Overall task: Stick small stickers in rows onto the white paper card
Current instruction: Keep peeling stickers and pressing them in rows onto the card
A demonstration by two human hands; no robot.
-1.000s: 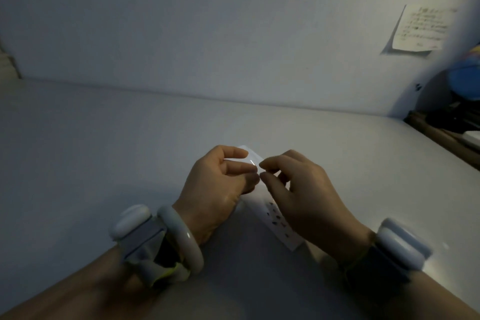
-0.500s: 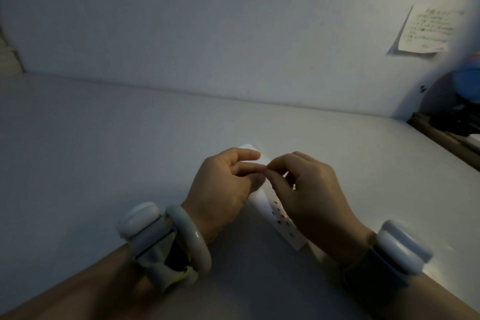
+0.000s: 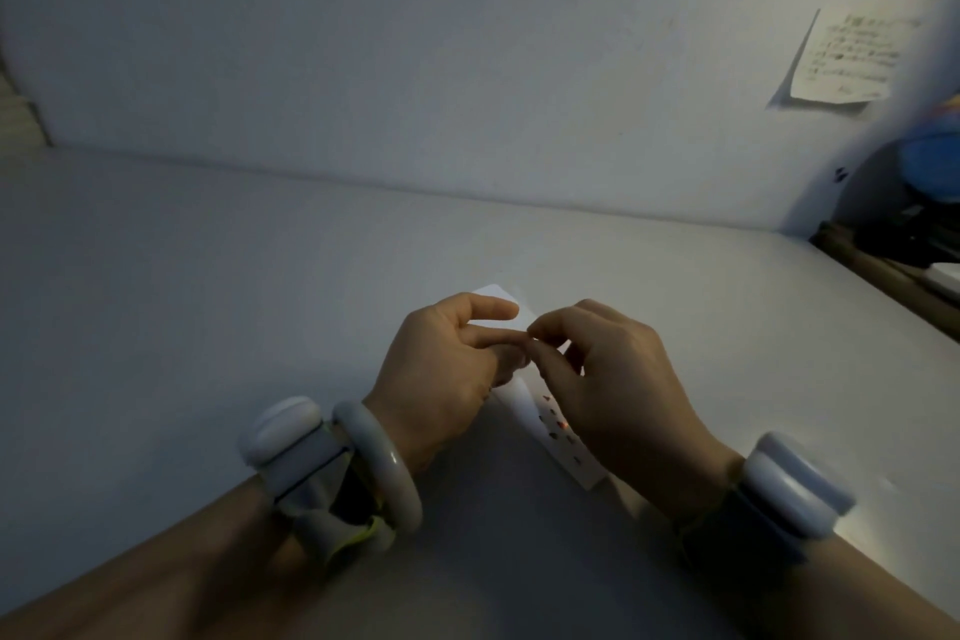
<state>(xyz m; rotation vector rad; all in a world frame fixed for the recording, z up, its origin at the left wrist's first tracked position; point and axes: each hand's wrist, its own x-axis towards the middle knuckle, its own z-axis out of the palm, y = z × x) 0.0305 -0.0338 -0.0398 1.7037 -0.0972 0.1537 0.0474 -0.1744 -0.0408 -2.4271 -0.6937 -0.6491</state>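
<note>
A white paper card is seen lying on the white desk, mostly hidden under both hands. A few small stickers are already stuck near its close end. Something tiny, too small to tell, is pinched by the right hand against the curled left hand. Much of the card looks bare, so more rows are probably left.

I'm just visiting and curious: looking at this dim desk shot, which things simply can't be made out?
All in the head view:
- Middle of the white paper card: hidden under both hands.
- Small dark stickers on it: too small and dim to tell their shapes.
- What the left hand and right hand pinch between their meeting fingertips: too tiny to see.
- Handwritten paper note on the wall: writing blurred.
- Blue object: cut off by the right edge.
</note>
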